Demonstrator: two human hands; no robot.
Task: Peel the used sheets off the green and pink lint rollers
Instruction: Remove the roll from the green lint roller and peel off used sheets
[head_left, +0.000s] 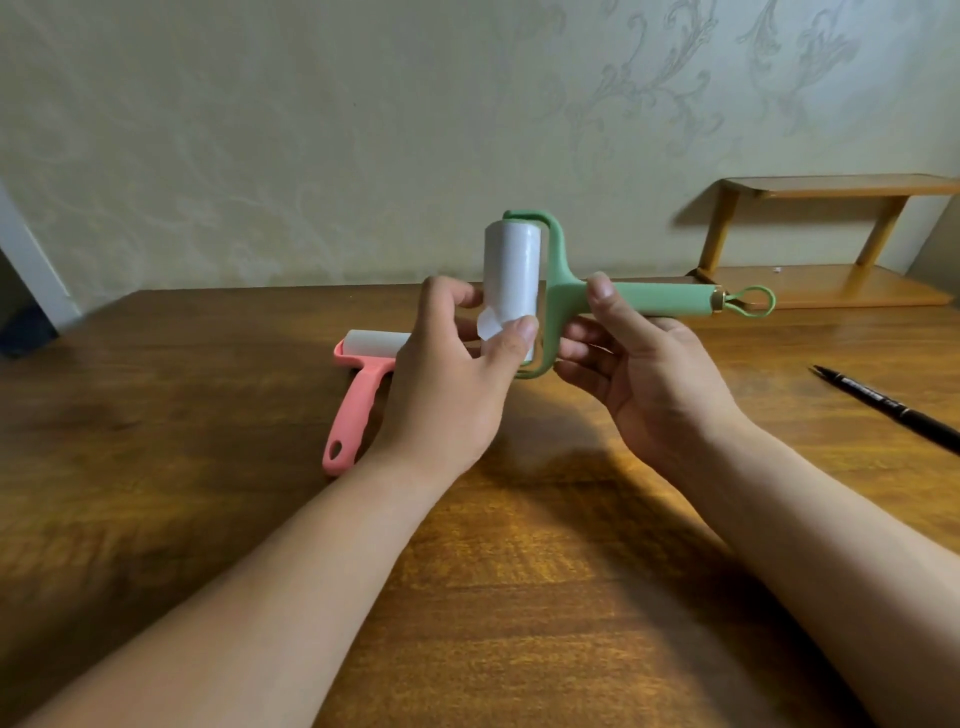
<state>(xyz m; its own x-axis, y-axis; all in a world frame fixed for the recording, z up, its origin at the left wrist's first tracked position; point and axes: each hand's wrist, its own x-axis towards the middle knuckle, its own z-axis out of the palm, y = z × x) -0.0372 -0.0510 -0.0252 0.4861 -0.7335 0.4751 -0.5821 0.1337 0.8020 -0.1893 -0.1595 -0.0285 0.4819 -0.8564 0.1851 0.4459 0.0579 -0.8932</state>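
The green lint roller (644, 300) is held above the wooden table (519, 571), its white roll (511, 270) upright and its handle pointing right. My right hand (649, 379) grips the handle near the roll. My left hand (452, 379) is at the roll's lower end, thumb and fingers pinching a lifted corner of the outer sheet (489, 326). The pink lint roller (358, 395) lies flat on the table behind my left hand, its white roll at the far end and partly hidden by that hand.
A black pen (893, 408) lies on the table at the right. A low wooden shelf (826, 244) stands at the back right against the patterned wall. The table's far edge runs along the wall.
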